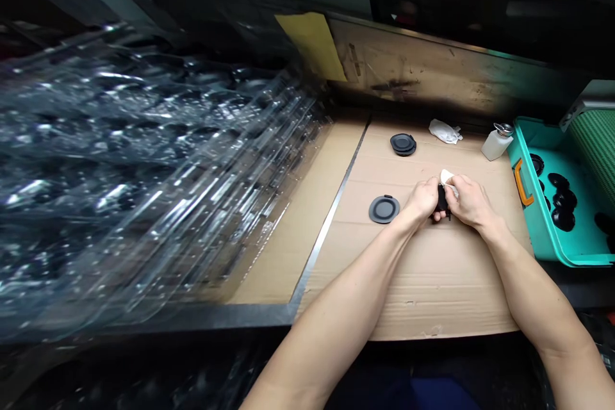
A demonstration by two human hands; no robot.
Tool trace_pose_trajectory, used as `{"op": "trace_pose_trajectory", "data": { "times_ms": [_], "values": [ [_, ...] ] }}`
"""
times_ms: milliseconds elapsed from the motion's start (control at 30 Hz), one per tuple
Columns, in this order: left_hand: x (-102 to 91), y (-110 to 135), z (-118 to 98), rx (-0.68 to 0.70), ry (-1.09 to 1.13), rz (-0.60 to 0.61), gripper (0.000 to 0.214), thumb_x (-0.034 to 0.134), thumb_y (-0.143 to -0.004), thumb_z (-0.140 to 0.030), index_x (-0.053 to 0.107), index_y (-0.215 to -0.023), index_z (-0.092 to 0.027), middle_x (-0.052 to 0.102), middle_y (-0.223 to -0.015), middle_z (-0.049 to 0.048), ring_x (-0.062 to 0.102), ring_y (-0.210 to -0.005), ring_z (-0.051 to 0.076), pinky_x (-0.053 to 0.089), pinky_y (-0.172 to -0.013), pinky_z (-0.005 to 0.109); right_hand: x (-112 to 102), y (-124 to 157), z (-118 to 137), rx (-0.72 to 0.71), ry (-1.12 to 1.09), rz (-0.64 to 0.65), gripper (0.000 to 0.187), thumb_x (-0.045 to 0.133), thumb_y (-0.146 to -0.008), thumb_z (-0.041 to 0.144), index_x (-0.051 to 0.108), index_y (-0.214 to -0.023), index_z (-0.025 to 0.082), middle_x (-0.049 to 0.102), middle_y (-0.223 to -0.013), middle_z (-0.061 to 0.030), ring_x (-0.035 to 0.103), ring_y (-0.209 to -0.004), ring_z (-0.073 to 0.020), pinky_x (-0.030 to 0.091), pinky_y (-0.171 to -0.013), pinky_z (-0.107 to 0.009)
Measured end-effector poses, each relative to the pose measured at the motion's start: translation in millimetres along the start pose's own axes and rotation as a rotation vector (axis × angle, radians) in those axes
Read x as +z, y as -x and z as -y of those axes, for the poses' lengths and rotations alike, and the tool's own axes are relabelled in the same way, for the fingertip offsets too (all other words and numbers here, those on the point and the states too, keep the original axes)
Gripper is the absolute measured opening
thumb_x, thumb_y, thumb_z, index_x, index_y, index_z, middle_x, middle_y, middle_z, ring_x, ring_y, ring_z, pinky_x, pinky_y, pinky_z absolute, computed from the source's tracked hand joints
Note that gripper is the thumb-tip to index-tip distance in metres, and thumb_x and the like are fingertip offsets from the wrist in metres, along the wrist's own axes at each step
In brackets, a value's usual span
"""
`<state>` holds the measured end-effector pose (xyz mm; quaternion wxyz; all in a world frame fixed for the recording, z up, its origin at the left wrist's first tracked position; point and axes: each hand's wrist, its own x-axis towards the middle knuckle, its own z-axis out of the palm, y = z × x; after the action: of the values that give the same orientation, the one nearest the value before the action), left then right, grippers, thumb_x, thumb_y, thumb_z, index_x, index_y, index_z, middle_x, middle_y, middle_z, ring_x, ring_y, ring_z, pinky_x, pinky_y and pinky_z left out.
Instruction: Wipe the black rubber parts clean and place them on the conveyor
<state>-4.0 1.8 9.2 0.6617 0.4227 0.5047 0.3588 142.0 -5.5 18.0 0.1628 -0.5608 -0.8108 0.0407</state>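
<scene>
**Me:** What did you make of the feed from my station?

**Relay:** The left hand (423, 198) and right hand (471, 200) were together at the middle of the cardboard sheet (432, 288), with a small black part (442, 198) between them. What was the step, as you judged it?

**Me:** It looked like wiping to me. The left fingers (429, 191) were closed around the part, and the right fingers (454, 187) pressed a white cloth (447, 177) against it. The hands hid most of the part, so I couldn't tell its shape.

**Relay:** And the next move?

**Me:** I judged it would call for the right fingers to ease off the cloth, so that the part could be seen.

**Relay:** What lay around it?

**Me:** Toward the sheet's left edge was a round black disc (384, 209). Beyond the hands were a black disc stack (403, 144), a crumpled tissue (444, 131) and a pump bottle (497, 144). Right of the sheet stood a teal tray (542, 237) of black pieces (563, 200). Left of it lay clear plastic trays (144, 160).
</scene>
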Motion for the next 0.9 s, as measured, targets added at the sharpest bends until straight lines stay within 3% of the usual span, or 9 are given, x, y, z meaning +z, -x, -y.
{"op": "trace_pose_trajectory", "data": {
  "times_ms": [167,467,633,900],
  "values": [
    [0.8,-2.8,6.6,0.004,-0.052,-0.022,0.048,0.03,-0.1,-0.038,0.063,-0.074,-0.017,0.059,-0.044,0.0052,0.055,-0.035,0.016,0.037,-0.036,0.022,-5.7,1.7,8.6,0.085,0.105,0.071,0.022,0.049,-0.102,0.03,0.066,-0.113,0.02,0.073,-0.116,-0.0099,0.068,-0.096,-0.0243,0.043,-0.077,-0.031],
    [2.1,-1.5,8.8,0.031,-0.089,-0.021,0.05,0.034,-0.1,-0.043,0.061,-0.066,-0.019,0.06,-0.045,0.0066,0.053,-0.034,0.017,0.037,-0.035,0.023,-11.3,2.5,8.1,0.041,0.124,0.073,0.017,0.054,-0.098,0.027,0.07,-0.102,0.022,0.075,-0.109,-0.0082,0.067,-0.09,-0.023,0.039,-0.071,-0.031],
    [2.3,-2.4,11.1,0.041,-0.113,-0.01,0.053,0.033,-0.101,-0.043,0.06,-0.063,-0.019,0.059,-0.044,0.008,0.053,-0.033,0.018,0.038,-0.035,0.024,-11.1,2.4,9.4,-0.002,0.095,0.005,0.016,0.054,-0.096,0.024,0.07,-0.096,0.022,0.074,-0.103,-0.007,0.065,-0.085,-0.0215,0.038,-0.068,-0.031],
    [3.6,3.9,6.2,0.042,-0.145,-0.036,0.051,0.034,-0.101,-0.041,0.061,-0.064,-0.018,0.059,-0.043,0.0077,0.052,-0.033,0.016,0.036,-0.035,0.022,-12.0,2.2,6.8,0.006,0.071,0.029,0.016,0.055,-0.095,0.025,0.071,-0.094,0.022,0.074,-0.1,-0.007,0.064,-0.08,-0.0209,0.036,-0.066,-0.031]
  ]
}}
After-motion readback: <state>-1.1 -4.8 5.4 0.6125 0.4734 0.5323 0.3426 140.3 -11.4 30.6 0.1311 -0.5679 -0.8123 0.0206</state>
